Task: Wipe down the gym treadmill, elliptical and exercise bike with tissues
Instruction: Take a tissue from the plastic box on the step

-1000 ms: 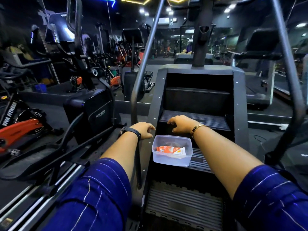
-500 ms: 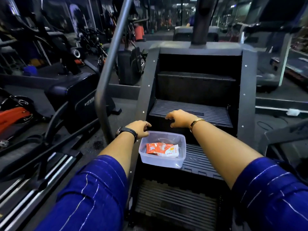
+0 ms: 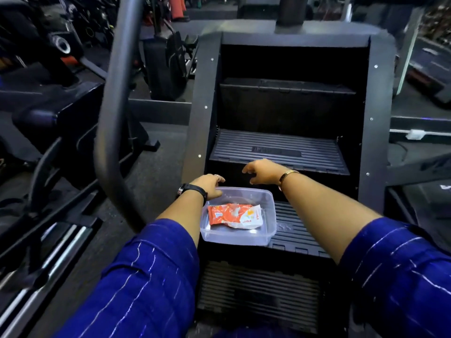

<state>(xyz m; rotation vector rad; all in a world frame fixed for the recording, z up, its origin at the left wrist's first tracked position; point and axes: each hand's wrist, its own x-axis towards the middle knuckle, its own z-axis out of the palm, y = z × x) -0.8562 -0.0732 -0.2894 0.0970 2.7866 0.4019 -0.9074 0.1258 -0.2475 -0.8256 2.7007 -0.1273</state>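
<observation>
A clear plastic container stands on a ribbed black step of a stair machine. Inside it lies an orange and white tissue packet. My left hand, with a black watch at the wrist, is at the container's far left corner, its loosely curled fingers touching the rim. Just beyond the container's far edge, my right hand, with a gold bracelet at the wrist, hovers with its fingers spread and slightly curled, holding nothing. Both forearms come out of blue striped sleeves.
The stair machine's grey frame and higher step rise ahead. A curved grey handrail runs close on the left. An elliptical machine with metal rails stands at the left. More gym machines fill the back.
My view has tipped down and come closer to the steps. My left hand has moved onto the container's far left rim. My right hand stays hovering just beyond the container.
</observation>
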